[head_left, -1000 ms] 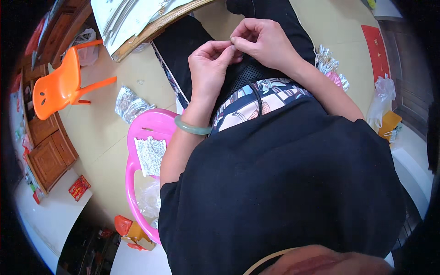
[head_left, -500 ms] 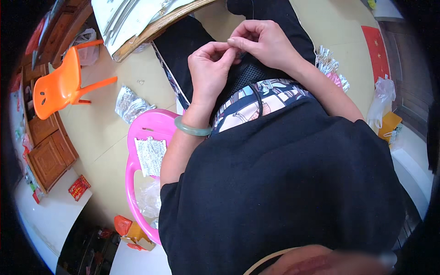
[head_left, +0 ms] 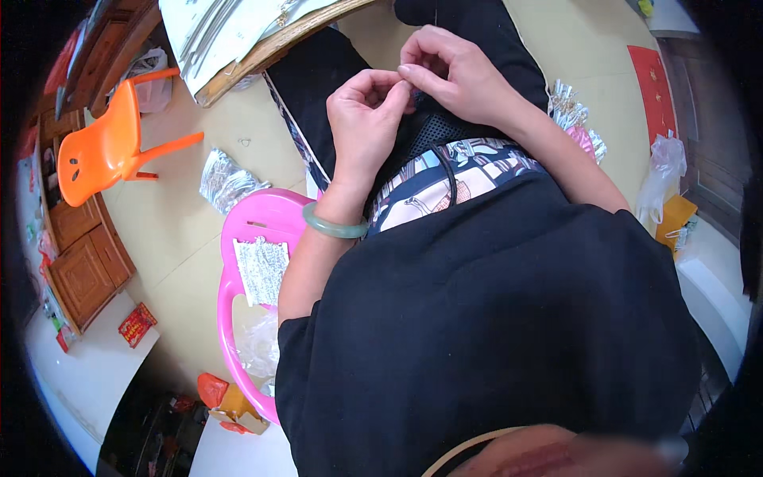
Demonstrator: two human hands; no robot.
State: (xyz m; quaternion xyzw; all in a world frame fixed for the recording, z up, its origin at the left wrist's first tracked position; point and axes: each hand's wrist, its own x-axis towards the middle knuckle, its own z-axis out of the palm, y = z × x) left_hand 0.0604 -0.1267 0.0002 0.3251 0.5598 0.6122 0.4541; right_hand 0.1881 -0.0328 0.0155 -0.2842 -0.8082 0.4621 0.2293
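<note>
Both hands meeting over lap, fingertips pinched together on something tiny, too small to identify. Left hand and right hand touching at the tips, each grip nearly closed, kept close for fine work. Pink stool just beside left knee, silver strip sheet on its seat within reach.

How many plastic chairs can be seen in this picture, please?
2. An orange chair stands on the floor at the far left. A pink chair is beside the person's left forearm, with small silvery packets on its seat. Others may be hidden.
</note>
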